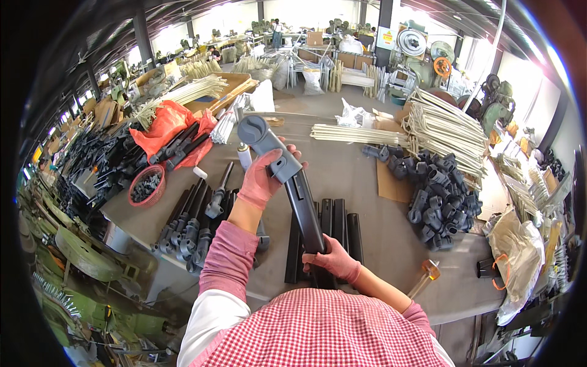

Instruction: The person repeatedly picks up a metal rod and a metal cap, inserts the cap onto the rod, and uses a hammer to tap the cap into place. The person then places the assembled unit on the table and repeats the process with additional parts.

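A black tube [305,217] slants over the near middle of the table, its upper end fitted into a grey plastic joint with a round head [260,136]. My left hand [262,176], in a thin pinkish glove, wraps round the joint from the left. Lower down, my right hand [337,259] is closed around the tube close to my body. Several more black tubes [339,223] lie side by side beneath it. Left of them rest dark tubes with grey joints [194,235] on their ends. The tube's lowest end is partly hidden by my right hand.
Grey joints [437,192] are heaped at the right, beside bundled pale rods [446,131]. A screwdriver with an orange handle [430,269] lies near the right front. At the left stand a pink basket of small dark parts [160,194] and a red plastic bag [162,131].
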`<state>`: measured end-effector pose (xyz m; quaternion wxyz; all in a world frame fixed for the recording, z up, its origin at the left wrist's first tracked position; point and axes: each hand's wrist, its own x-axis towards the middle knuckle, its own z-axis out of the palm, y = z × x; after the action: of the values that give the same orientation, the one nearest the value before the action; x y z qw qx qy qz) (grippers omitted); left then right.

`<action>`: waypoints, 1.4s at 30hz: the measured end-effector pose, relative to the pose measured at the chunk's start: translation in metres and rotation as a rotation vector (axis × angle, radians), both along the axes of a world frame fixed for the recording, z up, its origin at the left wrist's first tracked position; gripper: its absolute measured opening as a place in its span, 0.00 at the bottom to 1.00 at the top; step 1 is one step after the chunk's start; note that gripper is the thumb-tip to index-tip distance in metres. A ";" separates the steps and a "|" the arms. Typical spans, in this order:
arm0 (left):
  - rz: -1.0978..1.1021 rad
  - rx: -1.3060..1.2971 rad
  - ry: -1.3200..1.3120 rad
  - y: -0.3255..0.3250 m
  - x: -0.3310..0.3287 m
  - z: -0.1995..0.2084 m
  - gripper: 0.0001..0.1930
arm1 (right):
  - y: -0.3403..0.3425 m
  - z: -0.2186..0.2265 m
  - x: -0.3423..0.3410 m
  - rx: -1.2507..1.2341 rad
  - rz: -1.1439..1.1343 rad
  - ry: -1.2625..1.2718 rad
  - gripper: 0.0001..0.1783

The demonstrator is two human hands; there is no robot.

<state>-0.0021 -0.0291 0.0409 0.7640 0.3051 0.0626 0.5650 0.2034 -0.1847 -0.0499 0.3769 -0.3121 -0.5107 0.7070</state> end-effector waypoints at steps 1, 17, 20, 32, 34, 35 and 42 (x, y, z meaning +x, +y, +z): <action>-0.034 0.043 0.006 0.000 -0.001 0.000 0.21 | -0.002 -0.002 0.000 -0.013 0.001 0.022 0.21; 0.112 -0.193 0.056 0.014 -0.004 -0.015 0.19 | -0.014 -0.006 -0.007 0.822 -0.354 -0.926 0.53; 0.035 -0.131 0.151 0.018 -0.012 -0.015 0.19 | -0.018 0.000 -0.011 0.855 -0.342 -0.956 0.52; -0.399 -0.266 0.491 -0.022 0.039 -0.078 0.17 | -0.017 -0.032 -0.016 0.577 -0.583 -0.542 0.52; -0.278 -0.265 0.616 -0.023 0.030 -0.111 0.14 | -0.021 -0.043 -0.003 0.393 -0.499 -0.476 0.47; -0.227 -0.279 0.664 -0.026 0.018 -0.131 0.13 | -0.025 -0.050 0.006 0.311 -0.475 -0.440 0.44; 0.374 -0.742 0.186 -0.072 -0.124 -0.254 0.18 | -0.044 -0.123 0.083 -0.125 -0.825 -0.248 0.22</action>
<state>-0.1262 -0.1009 -0.2129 0.6976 0.0425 0.3847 0.6029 0.2863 -0.2282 -0.1725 0.5438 -0.5948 -0.3409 0.4840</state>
